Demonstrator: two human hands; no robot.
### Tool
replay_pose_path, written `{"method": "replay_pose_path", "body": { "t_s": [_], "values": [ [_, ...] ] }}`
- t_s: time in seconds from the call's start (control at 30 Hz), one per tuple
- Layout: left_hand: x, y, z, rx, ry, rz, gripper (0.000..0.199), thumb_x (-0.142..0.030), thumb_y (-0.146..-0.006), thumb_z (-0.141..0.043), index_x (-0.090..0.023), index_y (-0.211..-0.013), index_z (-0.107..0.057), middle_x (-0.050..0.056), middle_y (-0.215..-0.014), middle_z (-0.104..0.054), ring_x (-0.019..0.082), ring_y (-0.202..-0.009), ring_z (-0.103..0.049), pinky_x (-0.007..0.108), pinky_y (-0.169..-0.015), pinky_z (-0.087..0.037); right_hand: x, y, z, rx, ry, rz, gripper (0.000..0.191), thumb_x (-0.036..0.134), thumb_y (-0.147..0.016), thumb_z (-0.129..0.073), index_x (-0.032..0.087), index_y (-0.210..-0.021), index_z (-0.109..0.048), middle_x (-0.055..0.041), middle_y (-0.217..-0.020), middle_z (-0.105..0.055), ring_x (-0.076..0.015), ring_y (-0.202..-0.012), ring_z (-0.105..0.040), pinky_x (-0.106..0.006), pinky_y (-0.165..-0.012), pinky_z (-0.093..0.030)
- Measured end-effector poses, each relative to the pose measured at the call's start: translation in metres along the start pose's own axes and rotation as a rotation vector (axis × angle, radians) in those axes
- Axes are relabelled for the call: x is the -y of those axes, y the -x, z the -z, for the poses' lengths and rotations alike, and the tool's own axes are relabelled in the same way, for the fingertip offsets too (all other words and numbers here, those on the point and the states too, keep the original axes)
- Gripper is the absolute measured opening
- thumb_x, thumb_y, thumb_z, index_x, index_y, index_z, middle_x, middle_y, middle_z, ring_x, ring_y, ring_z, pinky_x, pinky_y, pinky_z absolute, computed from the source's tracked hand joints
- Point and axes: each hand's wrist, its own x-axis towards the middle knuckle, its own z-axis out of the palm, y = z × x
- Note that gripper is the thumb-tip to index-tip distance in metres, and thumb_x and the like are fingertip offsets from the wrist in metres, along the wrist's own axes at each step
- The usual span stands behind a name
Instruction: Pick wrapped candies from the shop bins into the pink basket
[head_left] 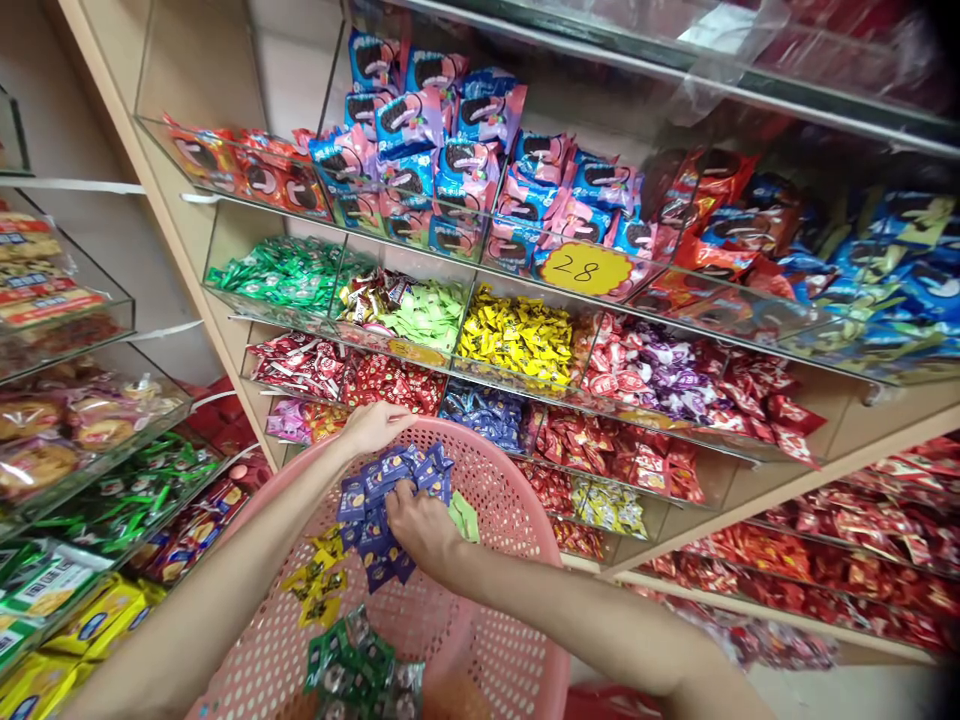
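A pink perforated plastic basket [517, 500] is in front of me at the bottom. My left hand [379, 428] is closed over its far rim, fingertips partly hidden. Inside the basket, my right hand [424, 525] has its fingers curled onto a pile of blue-purple candy packets [375, 515]. Several of these packets lie around the fingers. Yellow wrapped candies [319, 575] sit to the left of the pile, and a light green packet [463, 515] shows just beyond the right wrist. Dark green packets [352, 655] lie closer to me.
Shelves with clear bins face me. They hold blue-and-pink cookie packs [409, 125], green candies [281, 275], yellow candies [517, 335], and blue packets [484, 412] just behind the basket. A yellow tag [586, 268] reads 28. More shelves with yellow packs [97, 620] stand at left.
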Motion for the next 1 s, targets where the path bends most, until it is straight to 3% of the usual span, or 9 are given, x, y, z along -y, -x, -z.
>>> {"method": "replay_pose_path", "body": {
  "t_s": [0.2,0.43,0.67,1.0],
  "values": [
    [0.001,0.003,0.003,0.006,0.022,-0.023,0.048,-0.063,-0.077,-0.033,-0.034,-0.099,-0.064,-0.004,-0.088,-0.067,0.018,-0.082,-0.061,0.022,-0.065,-0.039,-0.011,0.011,0.02,0.033,-0.12,-0.008,0.021,0.011,-0.086,-0.03,0.014,-0.1,-0.046,-0.0124,-0.098,-0.052,-0.0181,-0.075,-0.061,-0.028,-0.054,-0.05],
    [0.001,0.005,0.007,0.016,0.032,0.002,0.047,-0.062,-0.077,-0.033,-0.034,-0.098,-0.064,-0.004,-0.084,-0.067,0.018,-0.081,-0.061,0.021,-0.064,-0.038,-0.062,0.032,0.048,0.134,-0.175,-0.238,0.026,0.012,-0.087,-0.028,0.015,-0.104,-0.047,-0.0121,-0.099,-0.056,-0.0192,-0.076,-0.062,-0.031,-0.064,-0.049],
    [0.0,-0.001,0.002,0.016,0.011,-0.028,0.048,-0.063,-0.077,-0.032,-0.035,-0.098,-0.064,-0.004,-0.082,-0.067,0.018,-0.079,-0.061,0.023,-0.064,-0.038,-0.08,0.043,0.031,0.381,-0.178,-0.225,0.031,-0.001,-0.079,-0.035,0.01,-0.098,-0.057,-0.0148,-0.093,-0.063,-0.0244,-0.087,-0.062,-0.033,-0.068,-0.049],
    [0.001,-0.002,0.001,0.017,0.022,-0.019,0.048,-0.064,-0.076,-0.032,-0.036,-0.101,-0.063,-0.004,-0.086,-0.068,0.019,-0.083,-0.061,0.024,-0.067,-0.039,-0.075,0.02,0.015,0.405,-0.258,-0.195,0.034,0.0,-0.08,-0.038,0.012,-0.107,-0.055,-0.0128,-0.093,-0.066,-0.0207,-0.09,-0.062,-0.03,-0.07,-0.048]
  ]
}}
